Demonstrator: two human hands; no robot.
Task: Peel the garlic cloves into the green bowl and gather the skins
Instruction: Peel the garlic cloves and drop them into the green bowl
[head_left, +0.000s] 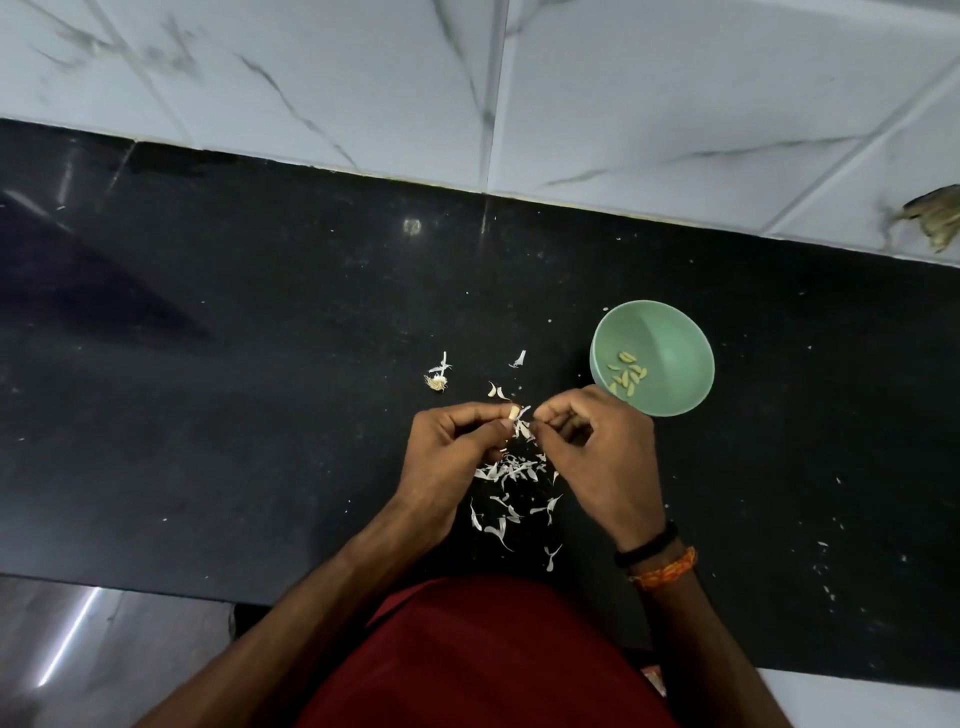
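Fingers (480, 415) of the left hand (452, 447) pinch a clove (514, 412) at its lower end, so its pale tip juts toward the right hand (597, 447). The right hand's thumb and forefinger are pressed together on a strip of skin (524, 413) still joined to the clove; holding one end fixed while the other pulls seems the reason for this two-handed grip. Both hands hover above the tabletop (260, 364), right over a pile of skins (506, 470), so whatever tears off likely drops onto the heap and not further afield.

Just beyond the right hand's knuckles stands the green bowl (675, 332), several peeled cloves (626, 374) lying in its bottom. It stands near enough that a finished clove needs only a short reach to the right.

A root stub (438, 383) and a few stray skins lie apart to the left and beyond the hands, and small flecks dot the surface to the right. The tabletop has broad open room on both sides for sweeping skins together; its near edge runs close to the person's body, its far edge meets the tiled wall (675, 104).
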